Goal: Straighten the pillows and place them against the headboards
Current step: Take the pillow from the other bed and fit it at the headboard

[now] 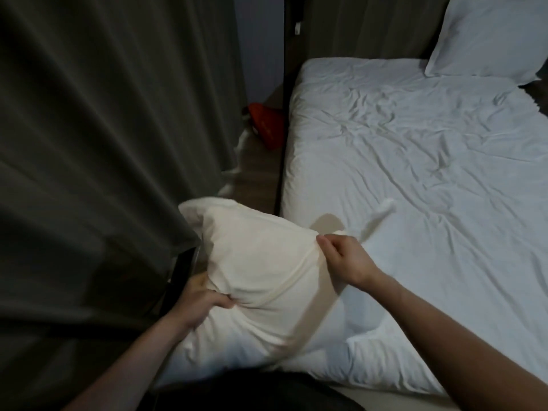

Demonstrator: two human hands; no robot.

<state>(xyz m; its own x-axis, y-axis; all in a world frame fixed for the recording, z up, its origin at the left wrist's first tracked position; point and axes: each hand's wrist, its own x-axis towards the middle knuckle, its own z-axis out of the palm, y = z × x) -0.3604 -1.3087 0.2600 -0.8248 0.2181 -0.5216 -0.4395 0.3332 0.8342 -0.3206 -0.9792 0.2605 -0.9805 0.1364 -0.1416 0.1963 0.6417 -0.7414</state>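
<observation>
Near the bottom-left corner of the bed [415, 149] I've got the cream pillow [261, 262] held up in both hands, part over the mattress edge, part over the gap by the dark curtain [89, 129]. Left hand [204, 301] grips the lower-left edge, fingers curled into the fabric. Right hand [344, 259] pinches the upper-right edge, fingers clamped on a fold of the case. Pillow's long axis runs roughly from lower left to upper right between my two hands, slightly crumpled and blurred, so mid-shake is my guess.

A second white pillow [489, 37] already sits far off at the top right, propped up at the far end of the bed, and that looks like the headboard end, though I can't see the headboard itself. So the held pillow has to travel away from me and to the right; right hand is nearer that end and should lead.

Red thing [267, 123] on the floor between bed and curtain, maybe a bag; some faint marking on it, not readable. No other labels or writing visible.
</observation>
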